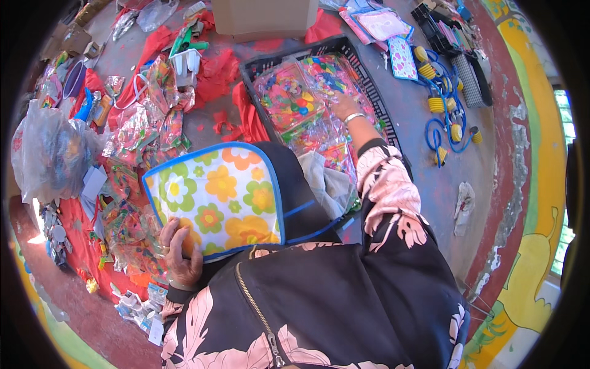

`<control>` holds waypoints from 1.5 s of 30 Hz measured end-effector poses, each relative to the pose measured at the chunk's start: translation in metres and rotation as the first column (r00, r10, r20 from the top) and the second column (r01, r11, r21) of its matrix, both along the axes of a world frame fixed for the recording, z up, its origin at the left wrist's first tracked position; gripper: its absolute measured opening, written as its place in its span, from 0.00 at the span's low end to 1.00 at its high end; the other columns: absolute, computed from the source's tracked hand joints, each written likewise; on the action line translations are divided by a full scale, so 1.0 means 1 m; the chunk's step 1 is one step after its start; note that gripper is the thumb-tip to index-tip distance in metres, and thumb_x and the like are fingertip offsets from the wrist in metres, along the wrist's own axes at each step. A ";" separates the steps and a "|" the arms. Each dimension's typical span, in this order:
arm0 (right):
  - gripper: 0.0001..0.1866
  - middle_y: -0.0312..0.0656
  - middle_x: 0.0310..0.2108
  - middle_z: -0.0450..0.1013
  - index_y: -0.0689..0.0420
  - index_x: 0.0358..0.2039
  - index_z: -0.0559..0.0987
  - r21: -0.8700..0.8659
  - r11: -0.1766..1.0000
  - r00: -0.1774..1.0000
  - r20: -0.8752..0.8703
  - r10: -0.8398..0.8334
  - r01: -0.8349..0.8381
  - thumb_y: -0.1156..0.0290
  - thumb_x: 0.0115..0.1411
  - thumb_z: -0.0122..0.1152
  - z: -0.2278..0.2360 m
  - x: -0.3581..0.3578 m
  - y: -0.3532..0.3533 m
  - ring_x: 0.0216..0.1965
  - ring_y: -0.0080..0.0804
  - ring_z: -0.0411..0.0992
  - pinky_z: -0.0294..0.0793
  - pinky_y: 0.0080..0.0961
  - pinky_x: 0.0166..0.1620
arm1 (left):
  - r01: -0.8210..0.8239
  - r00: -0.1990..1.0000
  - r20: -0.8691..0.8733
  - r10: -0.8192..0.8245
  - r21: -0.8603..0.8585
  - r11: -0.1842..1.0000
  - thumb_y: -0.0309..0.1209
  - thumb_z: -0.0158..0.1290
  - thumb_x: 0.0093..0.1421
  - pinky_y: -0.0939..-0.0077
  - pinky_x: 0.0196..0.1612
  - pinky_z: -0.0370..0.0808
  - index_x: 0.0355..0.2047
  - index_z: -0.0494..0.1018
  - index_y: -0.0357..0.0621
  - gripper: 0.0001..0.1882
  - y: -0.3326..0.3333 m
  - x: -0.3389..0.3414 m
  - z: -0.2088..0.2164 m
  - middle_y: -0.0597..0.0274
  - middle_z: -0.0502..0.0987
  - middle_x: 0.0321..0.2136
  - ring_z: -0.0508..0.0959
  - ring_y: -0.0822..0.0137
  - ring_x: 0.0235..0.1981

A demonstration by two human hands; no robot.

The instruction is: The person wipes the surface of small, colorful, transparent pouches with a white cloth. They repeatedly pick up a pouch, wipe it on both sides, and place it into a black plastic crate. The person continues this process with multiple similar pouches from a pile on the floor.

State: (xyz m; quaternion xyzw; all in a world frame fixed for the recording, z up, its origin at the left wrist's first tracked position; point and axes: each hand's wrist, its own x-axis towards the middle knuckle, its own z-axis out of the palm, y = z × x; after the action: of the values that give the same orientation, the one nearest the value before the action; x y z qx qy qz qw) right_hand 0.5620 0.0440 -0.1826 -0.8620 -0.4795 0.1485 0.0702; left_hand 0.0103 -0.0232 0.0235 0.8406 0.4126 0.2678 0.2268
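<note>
A floral fabric piece (215, 198) with blue edging and rounded corners lies across my lap. My left hand (181, 253) has its fingers curled over its lower left corner. To the right, my right hand (346, 108) reaches into a black plastic crate (376, 101), fingers stretched out onto the packets inside. These clear plastic packets (289, 92) hold many small, brightly coloured pieces; their exact kind is too small to tell. A pale grey cloth (322, 181) is at the crate's near end, beside my knee.
On the left, many shiny packets (166, 126) lie heaped over red sheeting (215, 74), near a big clear bag (55, 150). A cardboard box (264, 17) stands beyond the crate. Blue cord with yellow pieces (456, 117) lies right, before a painted wall (528, 264).
</note>
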 end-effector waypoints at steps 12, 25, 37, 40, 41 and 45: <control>0.21 0.53 0.26 0.74 0.58 0.23 0.79 -0.245 0.968 0.963 -0.269 -0.015 -0.053 0.50 0.48 0.58 0.018 -0.156 -0.180 0.32 0.50 0.73 0.71 0.41 0.36 | 0.040 0.999 0.030 -0.041 0.034 0.999 0.21 0.49 0.48 0.58 0.58 0.60 0.44 0.68 0.34 0.20 -0.006 -0.003 0.007 0.44 0.66 0.51 0.65 0.47 0.55; 0.26 0.44 0.51 0.68 0.64 0.53 0.66 0.266 0.742 0.081 -0.958 0.277 0.615 0.64 0.57 0.55 0.227 -0.057 -0.194 0.53 0.35 0.67 0.62 0.34 0.57 | -0.022 0.988 0.156 0.012 0.062 0.998 0.24 0.52 0.49 0.58 0.57 0.61 0.44 0.69 0.34 0.20 -0.022 -0.025 0.009 0.43 0.66 0.51 0.65 0.46 0.54; 0.11 0.41 0.30 0.76 0.56 0.35 0.78 0.246 0.486 0.492 -0.725 -0.481 0.838 0.65 0.55 0.57 0.342 0.158 -0.333 0.29 0.36 0.76 0.76 0.39 0.32 | -0.080 0.991 0.124 0.056 0.200 0.977 0.22 0.48 0.49 0.59 0.57 0.60 0.44 0.69 0.31 0.19 -0.027 -0.051 0.012 0.42 0.68 0.50 0.66 0.47 0.54; 0.13 0.44 0.33 0.76 0.58 0.39 0.75 0.376 0.470 0.567 -0.731 -0.379 0.799 0.65 0.57 0.55 0.341 0.179 -0.369 0.33 0.39 0.75 0.76 0.37 0.32 | -0.063 0.992 0.119 0.036 0.232 0.971 0.22 0.46 0.51 0.60 0.57 0.61 0.43 0.69 0.31 0.17 -0.025 -0.053 0.010 0.42 0.68 0.50 0.67 0.47 0.53; 0.13 0.44 0.34 0.75 0.59 0.39 0.75 0.498 0.346 0.564 -0.816 -0.122 0.795 0.65 0.57 0.55 0.345 0.186 -0.381 0.34 0.39 0.75 0.76 0.35 0.31 | -0.054 0.994 0.108 0.028 0.244 0.968 0.22 0.45 0.52 0.60 0.57 0.61 0.43 0.69 0.31 0.17 -0.022 -0.052 0.009 0.42 0.68 0.50 0.67 0.47 0.53; 0.08 0.39 0.27 0.73 0.57 0.30 0.77 0.542 0.180 0.558 -0.694 -0.455 0.821 0.68 0.52 0.57 0.317 0.206 -0.428 0.25 0.29 0.72 0.70 0.26 0.26 | -0.040 0.998 0.061 0.026 0.241 0.970 0.21 0.46 0.52 0.60 0.57 0.61 0.44 0.69 0.31 0.17 -0.017 -0.051 0.008 0.42 0.67 0.50 0.66 0.48 0.54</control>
State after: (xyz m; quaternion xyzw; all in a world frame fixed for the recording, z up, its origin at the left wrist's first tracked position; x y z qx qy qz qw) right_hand 0.7682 -0.3836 0.1347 -0.7849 -0.0439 0.0184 0.6177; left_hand -0.0404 -0.0397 0.0313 0.8471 0.3840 0.3438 0.1297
